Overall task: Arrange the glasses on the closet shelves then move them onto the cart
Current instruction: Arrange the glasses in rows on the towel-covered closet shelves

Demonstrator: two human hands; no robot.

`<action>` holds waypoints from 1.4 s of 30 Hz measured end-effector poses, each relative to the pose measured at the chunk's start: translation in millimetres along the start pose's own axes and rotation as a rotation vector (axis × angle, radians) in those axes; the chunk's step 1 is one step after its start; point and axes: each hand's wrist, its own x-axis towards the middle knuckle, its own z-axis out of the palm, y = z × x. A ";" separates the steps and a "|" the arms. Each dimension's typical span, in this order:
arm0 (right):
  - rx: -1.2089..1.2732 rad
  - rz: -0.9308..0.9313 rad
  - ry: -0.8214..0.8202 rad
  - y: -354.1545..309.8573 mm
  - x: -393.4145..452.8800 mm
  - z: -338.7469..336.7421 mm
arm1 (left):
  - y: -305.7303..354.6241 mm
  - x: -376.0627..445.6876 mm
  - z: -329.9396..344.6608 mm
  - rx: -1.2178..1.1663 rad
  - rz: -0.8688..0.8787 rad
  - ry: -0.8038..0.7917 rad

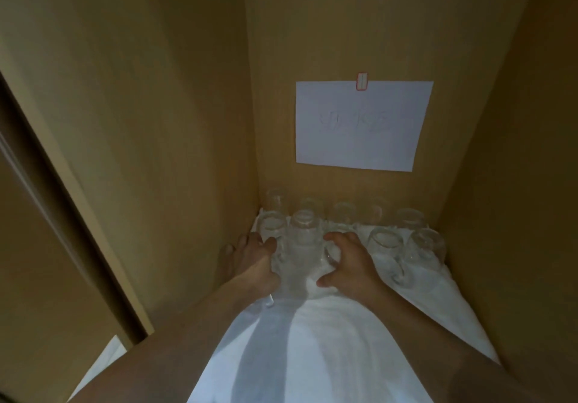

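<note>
Several clear glasses stand upside down in two rows at the back of a closet shelf covered with a white cloth [312,346]. My left hand [253,255] curls round the front-left glass [271,226] near the left wall. My right hand [347,261] grips another glass [330,257] low in the front row, mostly hidden by its fingers. Between my hands stands one upright-looking inverted glass [305,230]. Two more front-row glasses [385,241] [427,246] stand to the right of my right hand.
Wooden closet walls close in on the left [156,152], back and right [516,215]. A white paper sheet [362,125] hangs on the back wall under a red-edged clip. A dark door edge [62,199] runs along the left.
</note>
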 end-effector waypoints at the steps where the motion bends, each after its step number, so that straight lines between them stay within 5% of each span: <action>1: -0.013 -0.013 -0.008 -1.4 3.1 0.8 | -0.2 1.9 1.1 0.020 0.011 -0.003; 14: -0.149 -0.173 -0.100 -18.7 32.6 22.0 | 1.0 29.9 19.6 -0.173 -0.072 -0.056; 22: -0.211 -0.193 -0.124 -28.8 44.9 25.9 | -13.8 52.7 -3.3 -0.218 0.038 -0.490; 42: -0.306 -0.165 -0.172 -33.7 33.5 32.8 | -6.0 45.1 47.3 -0.530 -0.127 -0.008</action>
